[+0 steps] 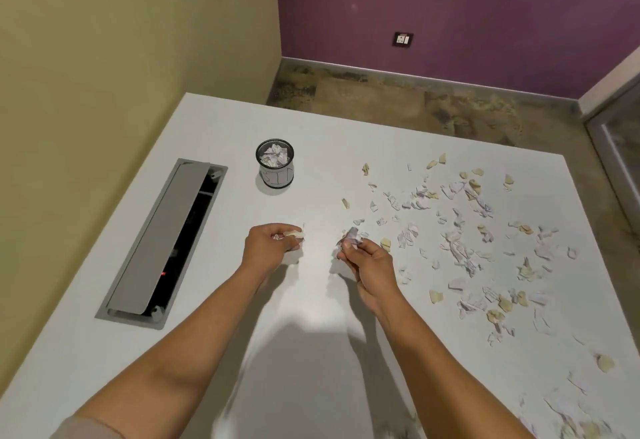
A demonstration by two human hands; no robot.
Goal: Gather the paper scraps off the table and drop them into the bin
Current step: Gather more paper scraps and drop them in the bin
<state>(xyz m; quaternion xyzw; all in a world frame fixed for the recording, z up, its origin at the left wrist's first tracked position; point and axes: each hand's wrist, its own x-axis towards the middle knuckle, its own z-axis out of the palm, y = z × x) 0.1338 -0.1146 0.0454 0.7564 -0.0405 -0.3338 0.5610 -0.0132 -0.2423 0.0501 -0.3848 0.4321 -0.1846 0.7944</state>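
White table [214,352]: largely bare on the near and left side, littered across the right half. Partly done, by the look of it, with the bulk of the work remaining.

Grey cable hatch [152,241] sunk into the tabletop at left, lid ajar, not part of the job.

Loose paper scraps [464,248]: dozens, white, lilac-tinted and tan, strewn from the middle of the table out to the right edge and down toward the near right corner. All still to be gathered.

Small black-rimmed bin [276,164], upright toward the far left-centre, well apart from the main litter. Already holding crumpled paper up near the rim, so some loads delivered; room for much more looks doubtful.

Left hand [268,243]: fingers curled in, pinching a small wad of scraps [294,233] at the fingertips, just above the table and nearer the bin.

Right hand [367,262]: fingers bunched together around a lilac clump [351,236], at the near edge of the litter.

Both handfuls collected but not yet dropped in.
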